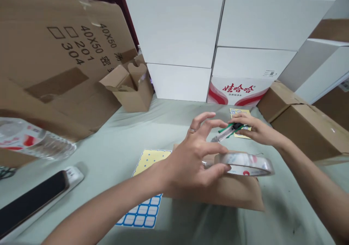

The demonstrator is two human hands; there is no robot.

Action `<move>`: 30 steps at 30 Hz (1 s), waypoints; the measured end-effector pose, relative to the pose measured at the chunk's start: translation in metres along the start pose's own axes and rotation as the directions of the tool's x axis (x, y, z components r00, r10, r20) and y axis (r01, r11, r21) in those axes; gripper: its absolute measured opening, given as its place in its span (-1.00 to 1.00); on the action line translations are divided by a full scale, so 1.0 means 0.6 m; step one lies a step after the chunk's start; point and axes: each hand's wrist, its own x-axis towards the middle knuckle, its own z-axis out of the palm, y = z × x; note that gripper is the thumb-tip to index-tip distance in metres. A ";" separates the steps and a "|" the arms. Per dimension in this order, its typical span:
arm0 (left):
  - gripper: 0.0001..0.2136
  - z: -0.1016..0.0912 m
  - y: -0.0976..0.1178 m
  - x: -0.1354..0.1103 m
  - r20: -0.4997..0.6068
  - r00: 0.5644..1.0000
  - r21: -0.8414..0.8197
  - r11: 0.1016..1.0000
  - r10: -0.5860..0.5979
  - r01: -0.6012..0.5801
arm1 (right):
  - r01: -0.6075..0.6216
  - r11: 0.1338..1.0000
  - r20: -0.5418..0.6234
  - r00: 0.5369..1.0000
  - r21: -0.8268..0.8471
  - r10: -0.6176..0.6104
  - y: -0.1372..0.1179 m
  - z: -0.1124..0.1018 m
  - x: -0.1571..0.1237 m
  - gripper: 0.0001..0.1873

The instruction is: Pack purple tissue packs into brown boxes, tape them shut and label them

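The left hand (188, 161) has its grip clamped on a tape roll (247, 164), over a flat piece of cardboard (218, 192). The right hand (259, 130) has its grip clamped on a green box cutter (227, 131), blade tip near the left hand. Label sheets (144, 210) lie on the bench (109, 179) beside the cardboard, with white cartons (174, 30) stacked beyond.

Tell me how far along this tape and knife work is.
Looks done: the white cartons stand stacked. In hand: the left hand grips a clear tape roll, and the right hand holds a green utility knife, both above a kraft cardboard piece. Left: the small brown box stands with flaps open, and the blue-grid label sheet lies flat.
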 end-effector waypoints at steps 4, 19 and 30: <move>-0.85 0.002 0.005 -0.001 -0.006 1.000 0.003 1.000 0.004 -0.004 | 0.143 0.986 0.138 0.979 0.081 -0.154 -0.058 0.008 0.017 -0.66; -0.85 0.011 -0.018 -0.029 -0.142 0.989 -0.022 0.999 0.039 -0.043 | 0.143 0.989 0.253 0.959 -0.042 -0.128 -0.087 -0.020 0.020 -0.58; -0.65 -0.004 -0.083 -0.001 -0.083 0.774 -0.631 0.634 -0.628 0.447 | -0.172 0.985 0.046 0.984 0.028 0.171 0.016 0.012 -0.014 -0.55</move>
